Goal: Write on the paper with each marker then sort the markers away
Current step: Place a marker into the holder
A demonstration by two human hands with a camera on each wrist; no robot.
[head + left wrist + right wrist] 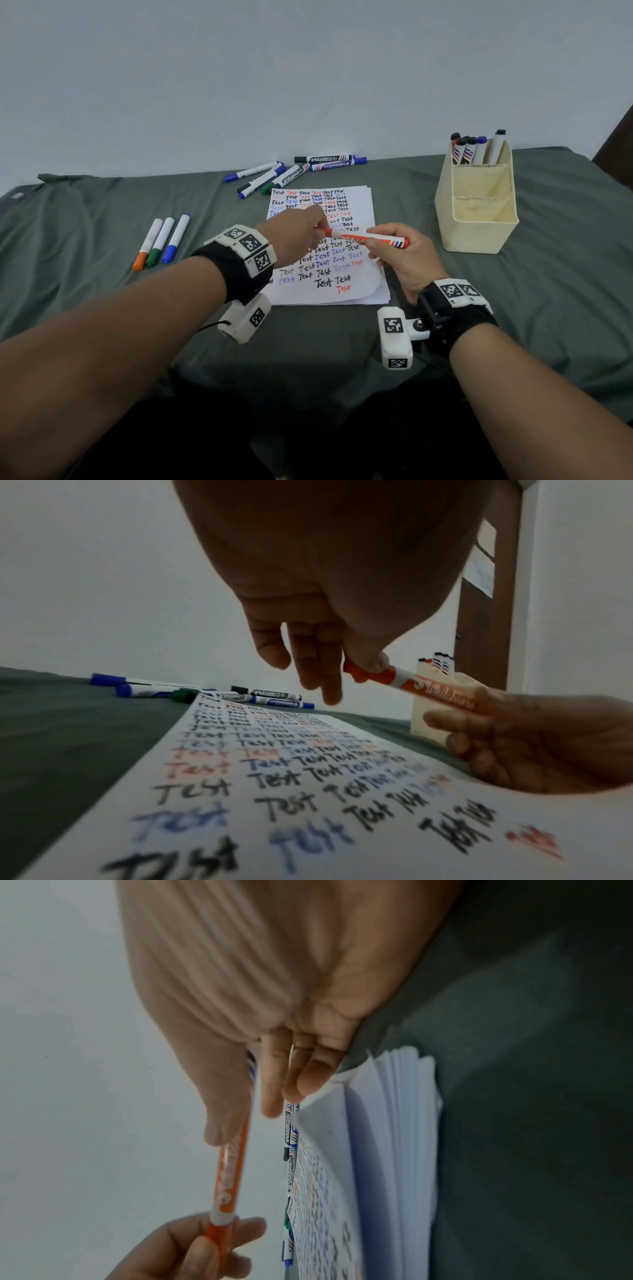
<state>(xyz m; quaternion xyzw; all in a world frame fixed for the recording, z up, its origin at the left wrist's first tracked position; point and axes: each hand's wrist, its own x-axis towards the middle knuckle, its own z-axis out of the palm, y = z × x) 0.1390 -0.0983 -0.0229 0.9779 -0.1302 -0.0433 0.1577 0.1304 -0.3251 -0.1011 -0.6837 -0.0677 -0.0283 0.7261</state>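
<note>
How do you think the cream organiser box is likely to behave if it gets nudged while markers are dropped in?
The cream organiser box looks like thin plastic, probably light. Its markers all stand in the rear compartment, so it may tip backward. The wrinkled green cloth beneath probably lets it slide or rock.

L hand [297, 236] pinches marker [368, 237] cap w/ thumb + forefinger; R hand [404, 255] grips barrel, fingers curled round.

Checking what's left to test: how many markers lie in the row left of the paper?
3: orange-capped marker, green-capped marker, blue-capped marker, side by side.
</note>
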